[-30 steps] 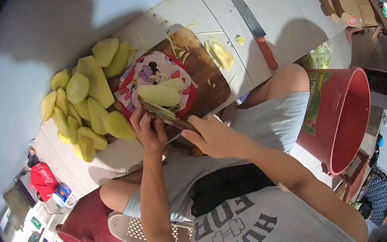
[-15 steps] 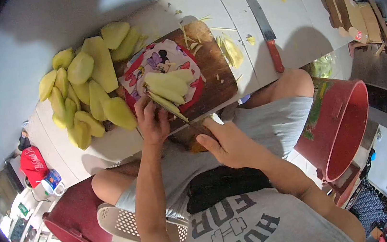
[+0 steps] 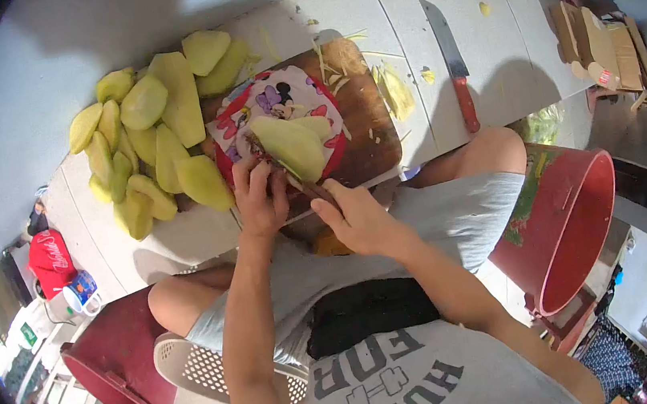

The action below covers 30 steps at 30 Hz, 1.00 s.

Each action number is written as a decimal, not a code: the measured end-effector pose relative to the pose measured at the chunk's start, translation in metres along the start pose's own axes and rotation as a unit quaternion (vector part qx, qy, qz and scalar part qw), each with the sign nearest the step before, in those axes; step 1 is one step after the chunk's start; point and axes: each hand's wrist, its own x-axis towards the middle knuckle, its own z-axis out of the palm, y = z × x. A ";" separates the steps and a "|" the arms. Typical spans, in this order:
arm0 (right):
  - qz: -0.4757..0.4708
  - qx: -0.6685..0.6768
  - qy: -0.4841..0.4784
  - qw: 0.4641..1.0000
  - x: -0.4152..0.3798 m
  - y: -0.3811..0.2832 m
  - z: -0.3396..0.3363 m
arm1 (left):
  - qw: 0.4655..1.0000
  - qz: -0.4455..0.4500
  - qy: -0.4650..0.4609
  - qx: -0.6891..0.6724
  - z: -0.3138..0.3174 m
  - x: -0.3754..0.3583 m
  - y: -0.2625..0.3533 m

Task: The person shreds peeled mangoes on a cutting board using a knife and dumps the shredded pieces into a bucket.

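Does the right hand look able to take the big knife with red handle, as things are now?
Probably yes, once free: the right hand grips what looks like another knife. The big knife lies uncovered on the tiles, its handle just past the right knee.

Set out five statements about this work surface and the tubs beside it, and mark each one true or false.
1. The large knife lies on the white tiles. True.
2. The right hand is empty. False: it grips a small knife.
3. The cartoon-print cloth lies on the wooden board. True.
4. In the picture, the big heap of pale green pieces is to the right of the wooden board. False: it is to the left.
5. Both big tubs are blue. False: they are red.
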 end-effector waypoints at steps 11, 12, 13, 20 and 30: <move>0.045 0.081 -0.033 0.995 -0.016 -0.006 -0.028 | 0.998 -0.049 0.005 -0.035 0.000 0.003 0.017; 0.047 0.087 -0.034 0.995 -0.020 -0.010 -0.033 | 0.998 -0.048 0.007 -0.032 -0.001 0.002 0.017; 0.030 0.065 -0.013 0.997 -0.025 -0.018 -0.040 | 0.998 -0.053 -0.001 -0.027 -0.001 0.002 0.017; -0.055 -0.041 0.099 0.993 -0.048 -0.016 -0.065 | 0.992 0.040 -0.069 0.096 -0.003 0.010 0.050; -0.102 -0.148 0.204 0.962 0.028 -0.005 -0.060 | 0.980 0.026 -0.072 0.185 0.026 0.040 0.037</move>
